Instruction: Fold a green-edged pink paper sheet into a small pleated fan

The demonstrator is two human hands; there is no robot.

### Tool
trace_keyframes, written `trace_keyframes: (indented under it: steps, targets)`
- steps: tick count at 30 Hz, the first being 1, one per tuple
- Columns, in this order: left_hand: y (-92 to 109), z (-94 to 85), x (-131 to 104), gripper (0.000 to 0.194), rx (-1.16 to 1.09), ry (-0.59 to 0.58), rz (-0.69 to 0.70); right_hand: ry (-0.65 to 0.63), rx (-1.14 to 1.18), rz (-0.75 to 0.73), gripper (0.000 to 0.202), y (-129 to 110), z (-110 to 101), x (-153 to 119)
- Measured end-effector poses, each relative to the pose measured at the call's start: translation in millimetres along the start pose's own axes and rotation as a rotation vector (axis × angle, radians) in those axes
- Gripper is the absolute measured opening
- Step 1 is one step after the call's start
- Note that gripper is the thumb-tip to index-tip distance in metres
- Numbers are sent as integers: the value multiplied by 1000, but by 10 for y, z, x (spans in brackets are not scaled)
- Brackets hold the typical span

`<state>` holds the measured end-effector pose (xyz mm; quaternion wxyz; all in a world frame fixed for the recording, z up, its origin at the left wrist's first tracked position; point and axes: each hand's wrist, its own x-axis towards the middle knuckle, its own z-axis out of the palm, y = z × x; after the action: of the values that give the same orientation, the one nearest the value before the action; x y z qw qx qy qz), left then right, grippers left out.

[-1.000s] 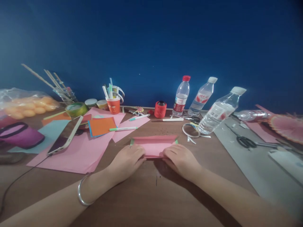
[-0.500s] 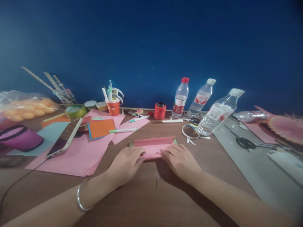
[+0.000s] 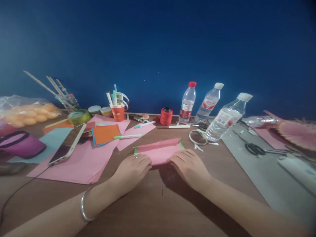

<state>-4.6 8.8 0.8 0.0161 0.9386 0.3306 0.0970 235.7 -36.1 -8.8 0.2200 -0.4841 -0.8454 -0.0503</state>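
A folded sheet of pink paper (image 3: 161, 152), with green strips along its short ends, sits at the middle of the table in the head view. Its far long edge stands up as a raised flap. My left hand (image 3: 134, 169) grips the near left corner, fingers on top and a ring on one finger. At the near right corner my right hand (image 3: 190, 166) holds the paper the same way. Both thumbs are largely hidden at the near edge. A silver bangle (image 3: 85, 205) circles my left wrist.
Left are pink sheets (image 3: 81, 164), orange paper (image 3: 105, 134), a leaning phone (image 3: 67, 146) and a paper cup of pens (image 3: 118, 112). Several water bottles (image 3: 225, 118) stand at the back right, near a tape roll (image 3: 198, 137). Scissors (image 3: 254, 148) lie on a grey board (image 3: 243, 166).
The paper has tilted a little, its raised flap now slanting up to the right. My fingers have shifted outward and lie flatter along the near edge, exposing more paper between my hands.
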Motion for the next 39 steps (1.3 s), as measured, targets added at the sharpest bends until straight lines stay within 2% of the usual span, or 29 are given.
trace_keyframes:
  steps: [3,7,9,11,13,16,19,22,29,34,39]
  targets:
    - [9,-210,10,28,-38,-4,-71,-59,101,79,18,-8,-245,60]
    - [13,-617,28,19,-568,-120,-284,-271,551,305,19,-32,-651,164]
    - [-6,-720,46,20,-740,-260,-348,-355,707,373,20,-20,-722,197]
    - [-39,-690,69,19,-785,-271,-390,-357,725,404,17,23,-656,206]
    - [-76,-551,91,15,-718,-244,-393,-315,650,384,13,93,-493,193]
    - [-115,-296,106,16,-509,-172,-291,-317,537,289,15,210,-226,153]
    - [-120,-153,103,20,-379,-116,-189,-270,416,146,15,287,-72,118]
    - [-116,-125,101,21,-300,-100,-133,-244,358,80,11,309,-25,100]
    - [-139,-92,100,19,-226,-69,-52,-228,348,93,8,304,-5,86]
    - [-162,-65,65,19,-252,-43,-58,-178,280,83,11,293,17,65]
    - [-236,-64,61,20,-244,49,-89,-58,292,121,14,336,6,55]
